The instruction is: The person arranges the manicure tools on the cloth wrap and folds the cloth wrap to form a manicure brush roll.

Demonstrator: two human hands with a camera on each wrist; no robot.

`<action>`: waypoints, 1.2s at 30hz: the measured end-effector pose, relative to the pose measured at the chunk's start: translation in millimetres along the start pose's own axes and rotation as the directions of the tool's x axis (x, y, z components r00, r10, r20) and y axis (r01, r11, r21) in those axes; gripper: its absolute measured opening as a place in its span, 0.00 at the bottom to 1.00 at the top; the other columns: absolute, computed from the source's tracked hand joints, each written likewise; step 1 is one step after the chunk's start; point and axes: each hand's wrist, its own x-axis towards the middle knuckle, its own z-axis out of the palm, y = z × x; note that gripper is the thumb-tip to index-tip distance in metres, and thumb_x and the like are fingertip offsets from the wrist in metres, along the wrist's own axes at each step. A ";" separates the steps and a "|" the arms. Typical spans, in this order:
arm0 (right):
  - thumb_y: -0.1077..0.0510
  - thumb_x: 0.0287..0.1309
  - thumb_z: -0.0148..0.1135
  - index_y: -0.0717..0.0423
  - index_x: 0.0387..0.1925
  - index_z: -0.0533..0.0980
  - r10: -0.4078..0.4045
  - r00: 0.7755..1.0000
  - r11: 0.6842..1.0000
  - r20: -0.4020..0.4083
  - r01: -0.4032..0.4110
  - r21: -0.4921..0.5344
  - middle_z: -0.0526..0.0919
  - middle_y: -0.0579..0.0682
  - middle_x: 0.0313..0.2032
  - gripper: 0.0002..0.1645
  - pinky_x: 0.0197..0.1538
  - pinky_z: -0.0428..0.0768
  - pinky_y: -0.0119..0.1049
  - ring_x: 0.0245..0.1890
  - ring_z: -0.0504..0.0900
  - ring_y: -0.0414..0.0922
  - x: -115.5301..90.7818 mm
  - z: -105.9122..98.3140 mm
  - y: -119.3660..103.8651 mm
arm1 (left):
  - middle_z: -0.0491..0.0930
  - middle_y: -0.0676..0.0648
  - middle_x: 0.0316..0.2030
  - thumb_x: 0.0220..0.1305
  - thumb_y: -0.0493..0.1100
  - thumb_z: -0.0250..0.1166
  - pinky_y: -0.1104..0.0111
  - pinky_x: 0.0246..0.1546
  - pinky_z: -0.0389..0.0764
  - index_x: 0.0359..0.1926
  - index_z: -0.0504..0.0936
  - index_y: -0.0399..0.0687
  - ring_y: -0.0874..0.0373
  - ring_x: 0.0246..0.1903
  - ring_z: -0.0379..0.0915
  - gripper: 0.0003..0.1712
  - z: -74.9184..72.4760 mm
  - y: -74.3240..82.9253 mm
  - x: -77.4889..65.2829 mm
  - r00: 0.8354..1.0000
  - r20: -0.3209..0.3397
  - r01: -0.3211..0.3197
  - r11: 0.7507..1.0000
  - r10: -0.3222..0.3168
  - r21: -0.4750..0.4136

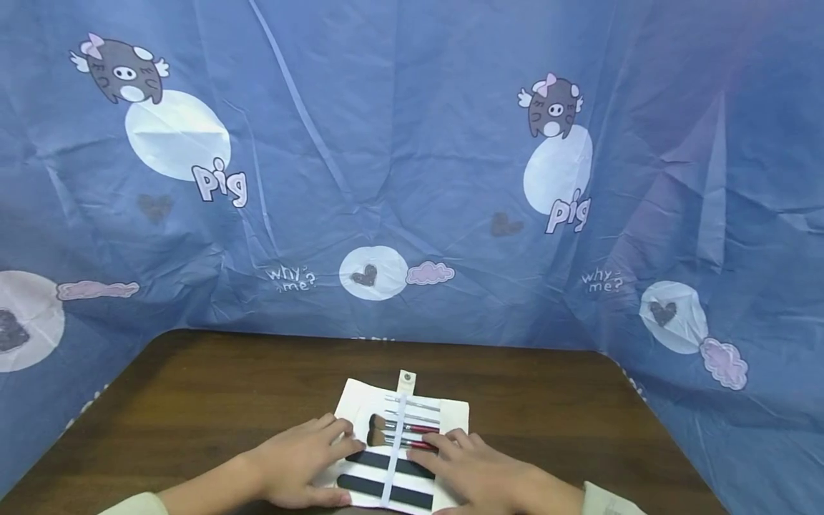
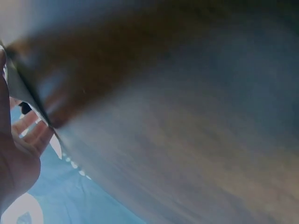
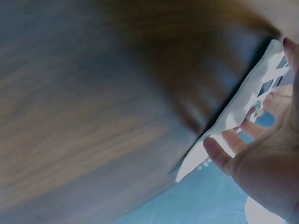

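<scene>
A white fabric brush case (image 1: 354,400) lies spread flat on the table near its front edge. Two makeup brushes (image 1: 377,430) with dark bristles and red handles sit across it, below thin silvery tools (image 1: 418,409). Two black strips (image 1: 386,490) lie nearer me, and a pale band (image 1: 398,436) crosses everything lengthwise. My left hand (image 1: 299,461) rests on the case's left side, fingers loosely spread. On the right side rests my right hand (image 1: 479,468), its fingertips by the red handles. In the right wrist view, the case edge (image 3: 238,102) runs beneath the fingers.
The dark brown wooden table (image 1: 257,379) has rounded far corners. Behind it and along both sides hangs a blue curtain (image 1: 450,179) printed with pigs, hearts and words. A snap tab (image 1: 407,381) sticks out from the case's far edge.
</scene>
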 end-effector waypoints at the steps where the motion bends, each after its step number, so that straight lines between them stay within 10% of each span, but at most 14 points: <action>1: 0.21 0.66 0.41 0.36 0.81 0.50 -0.006 1.000 1.000 0.004 0.006 0.009 0.61 0.53 0.74 0.50 0.59 0.73 0.55 0.65 0.66 0.51 -2.1 -0.5 2.3 | 0.72 0.49 0.59 0.70 0.75 0.48 0.57 0.55 0.77 0.69 0.72 0.55 0.57 0.55 0.69 0.40 0.5 3.2 0.6 1.000 -0.004 0.002 1.000 -0.002 -0.004; 17: 0.25 0.66 0.51 0.38 0.81 0.52 -0.018 0.998 1.000 -0.065 0.019 0.016 0.66 0.51 0.73 0.49 0.57 0.76 0.52 0.63 0.67 0.46 -45.8 2.4 33.8 | 0.74 0.43 0.59 0.72 0.73 0.48 0.59 0.55 0.77 0.67 0.75 0.47 0.53 0.56 0.69 0.42 8.7 44.4 32.8 0.998 -0.055 -0.013 0.998 0.017 0.067; 27: 0.23 0.65 0.50 0.36 0.81 0.51 -0.001 0.998 1.000 -0.068 0.003 0.021 0.63 0.51 0.74 0.50 0.58 0.76 0.52 0.63 0.67 0.47 -46.7 4.1 34.6 | 0.71 0.46 0.63 0.72 0.74 0.46 0.60 0.59 0.75 0.72 0.67 0.47 0.55 0.59 0.67 0.44 0.0 35.2 29.0 0.998 0.022 -0.068 0.996 0.067 0.055; 36: 0.24 0.68 0.48 0.45 0.74 0.65 -0.089 0.987 0.989 -0.134 0.072 -0.132 0.73 0.49 0.58 0.45 0.49 0.77 0.39 0.49 0.70 0.41 -54.0 7.8 33.6 | 0.75 0.51 0.57 0.76 0.68 0.49 0.66 0.52 0.76 0.67 0.74 0.44 0.62 0.51 0.69 0.37 1.4 27.6 17.1 0.987 -0.064 -0.147 0.988 0.150 0.054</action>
